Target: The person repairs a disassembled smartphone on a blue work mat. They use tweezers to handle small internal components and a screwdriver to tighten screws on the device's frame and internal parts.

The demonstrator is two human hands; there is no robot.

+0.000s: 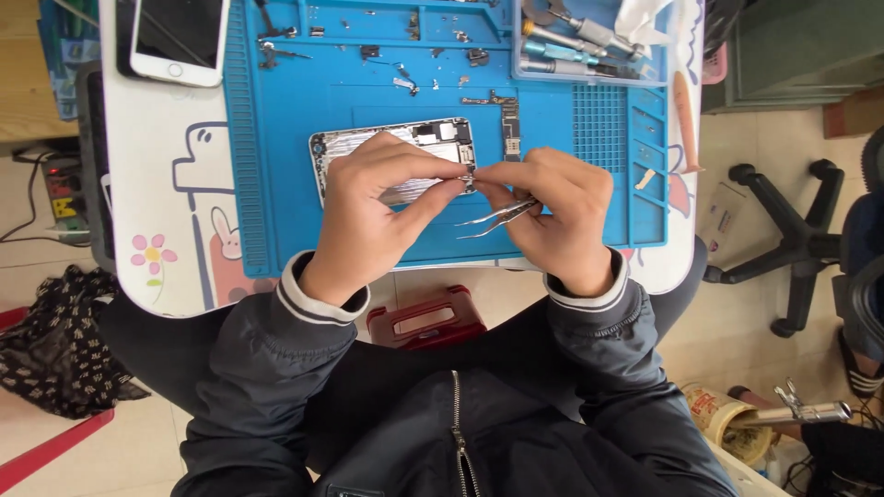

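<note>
A small dark metal part (470, 178) is pinched above the opened silver phone housing (396, 156), which lies flat. Thin curved steel tweezers (497, 217) point left.

A bright blue repair mat (304, 184) covers the white surface (166, 202), which carries cartoon drawings and a pink flower. White smartphone (177, 37); silver phone chassis (368, 147); red box (426, 316); dark navy jacket (460, 405), striped cuffs.
</note>
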